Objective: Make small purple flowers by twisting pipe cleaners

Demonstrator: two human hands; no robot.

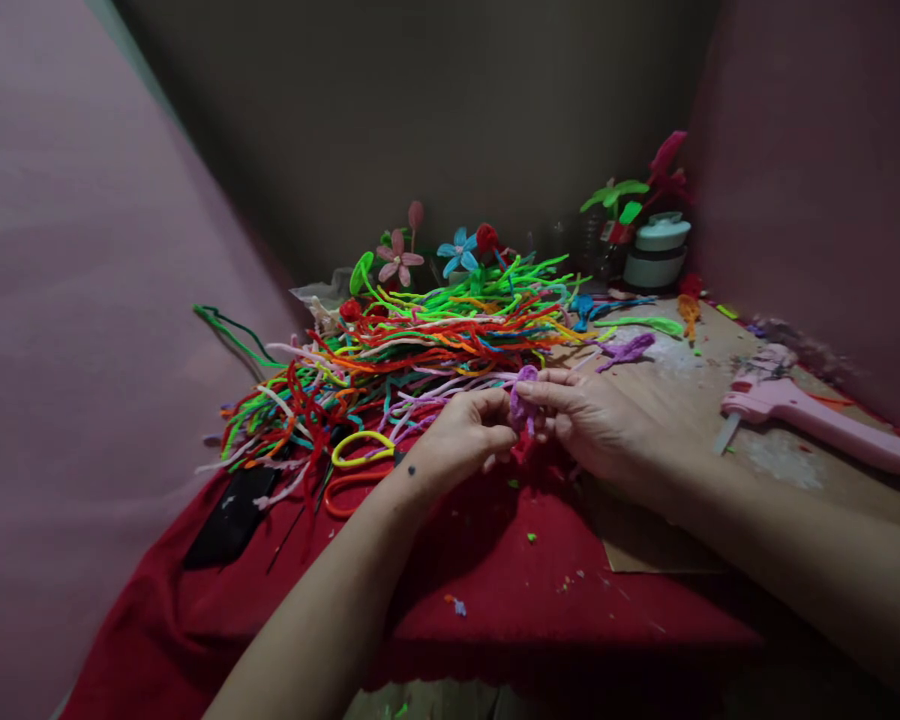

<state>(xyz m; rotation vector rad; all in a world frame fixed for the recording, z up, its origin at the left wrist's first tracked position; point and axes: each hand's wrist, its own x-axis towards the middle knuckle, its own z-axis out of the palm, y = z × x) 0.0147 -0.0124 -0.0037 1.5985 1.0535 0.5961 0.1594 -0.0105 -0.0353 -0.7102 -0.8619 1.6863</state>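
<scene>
Red cloth [495, 610], 2 hands [461, 432] [598, 425] around purple stem [523, 402]

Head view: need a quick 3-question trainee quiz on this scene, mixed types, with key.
1. Multiple choice: what do the left hand and right hand pinch between them?
A. a purple pipe-cleaner piece
B. a green leaf
C. a red flower
2. True or false: the pink glue gun lies on the person's left side.
3. Fill in: the yellow-handled scissors lie nearest the ___ hand.

Key: 1 A; 2 false, it lies on the right side; 3 left.
</scene>
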